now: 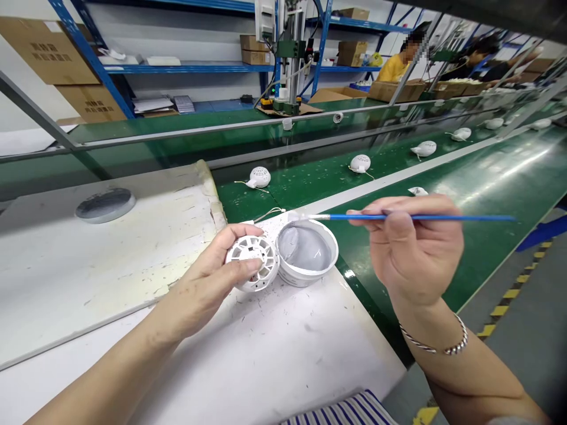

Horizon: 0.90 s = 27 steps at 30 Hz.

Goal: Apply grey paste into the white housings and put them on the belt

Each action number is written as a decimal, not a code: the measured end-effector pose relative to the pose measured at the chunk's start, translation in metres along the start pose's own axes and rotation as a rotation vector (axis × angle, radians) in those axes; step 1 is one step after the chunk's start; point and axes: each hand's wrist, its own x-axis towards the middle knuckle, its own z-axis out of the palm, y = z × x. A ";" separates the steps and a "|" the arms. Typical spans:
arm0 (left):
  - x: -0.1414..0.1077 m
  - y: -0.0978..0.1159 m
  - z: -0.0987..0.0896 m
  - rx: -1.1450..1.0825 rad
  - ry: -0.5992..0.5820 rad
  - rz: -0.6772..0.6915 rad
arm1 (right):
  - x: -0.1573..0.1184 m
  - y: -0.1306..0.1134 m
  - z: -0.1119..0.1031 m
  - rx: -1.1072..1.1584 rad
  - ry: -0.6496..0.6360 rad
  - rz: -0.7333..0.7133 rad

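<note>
Between thumb and fingers, my left hand (221, 268) grips a round white slotted plastic housing (264, 260), its spoked face turned up towards me. Just right of it stands a white tub (305, 277) of grey paste (312, 245) on the white board. A thin blue-handled paintbrush (465, 218) lies level in the pinch of my right hand (414, 242). Its pale tip, smeared with grey, is over the far rim of the tub; whether it touches the rim I cannot tell.
Several white housings with cords, one being this housing (260, 177), sit along the green conveyor (310, 177). A grey-coated round lid (105, 205) lies on the raised white board (48, 254) at left. Metal frame bars cross behind. People work at the far right, near cardboard boxes (396, 90).
</note>
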 end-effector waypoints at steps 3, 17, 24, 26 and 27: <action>-0.004 -0.001 0.005 0.041 0.000 0.001 | -0.005 -0.004 0.003 -0.351 -0.203 -0.403; -0.014 0.001 0.017 0.009 0.002 -0.026 | -0.027 -0.011 0.016 -0.681 -0.564 -0.641; -0.016 0.000 0.019 0.026 0.011 -0.021 | -0.030 -0.015 0.017 -0.702 -0.576 -0.638; -0.017 0.002 0.022 -0.002 0.003 -0.047 | -0.030 -0.015 0.017 -0.700 -0.563 -0.648; -0.017 0.003 0.023 -0.023 -0.009 -0.064 | -0.029 -0.015 0.017 -0.702 -0.553 -0.655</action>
